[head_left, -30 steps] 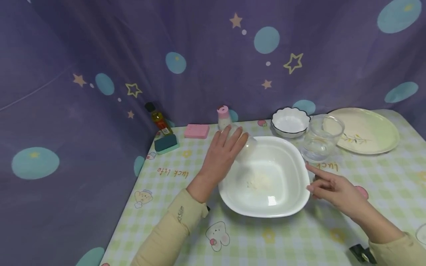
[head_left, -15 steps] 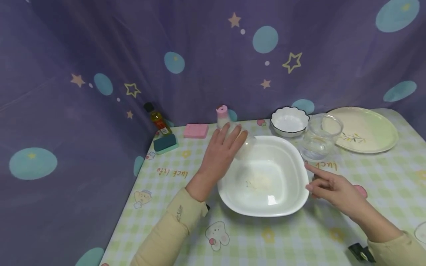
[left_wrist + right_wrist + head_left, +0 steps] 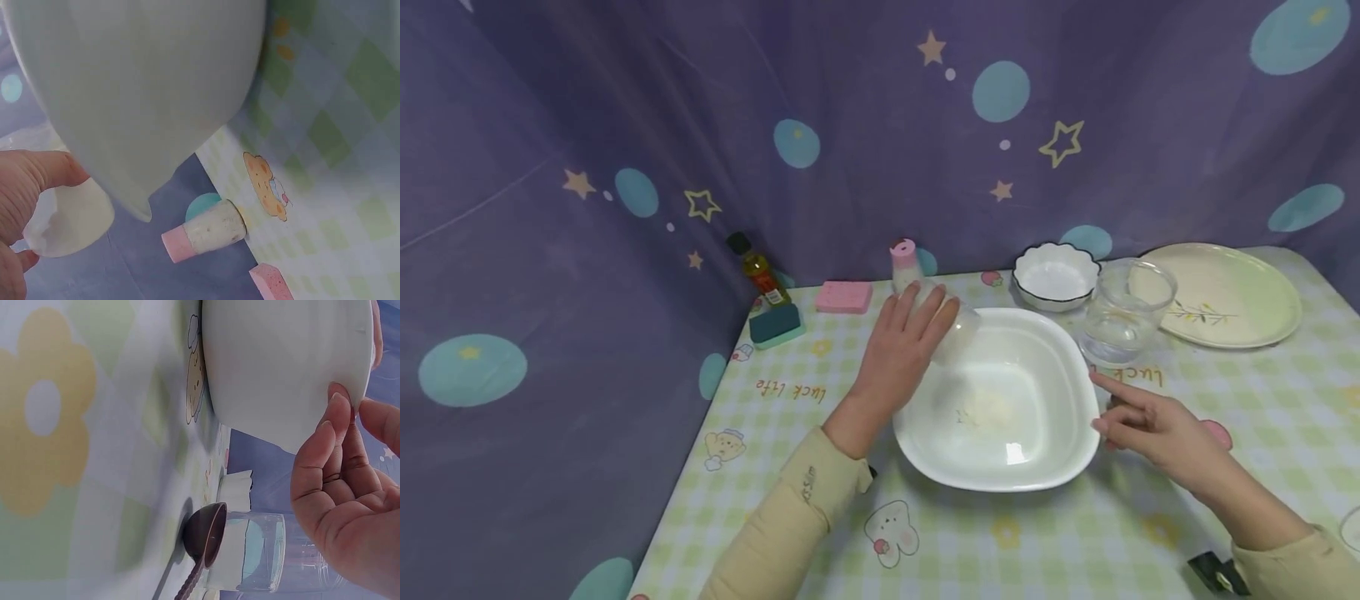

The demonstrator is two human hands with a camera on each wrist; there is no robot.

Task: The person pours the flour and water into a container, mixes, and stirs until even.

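Note:
A white basin (image 3: 1052,450) sits on the table, with a patch of pale powder (image 3: 988,408) on its floor. My left hand (image 3: 898,350) holds a clear cup (image 3: 958,331), tilted over the basin's far left rim. White powder (image 3: 78,225) shows inside the cup in the left wrist view. At the basin's right side, my right hand (image 3: 1157,429) pinches the rim between thumb and fingers, as the right wrist view (image 3: 350,481) shows. Much of the cup is hidden behind the left hand in the head view.
Behind the basin stand a pink-capped shaker (image 3: 906,262), a scalloped bowl (image 3: 1055,279) and a glass jug of water (image 3: 1123,321). An oval plate (image 3: 1225,292) lies right. Left are an oil bottle (image 3: 760,271) and sponges (image 3: 844,297). A brown ladle (image 3: 203,537) lies near the jug.

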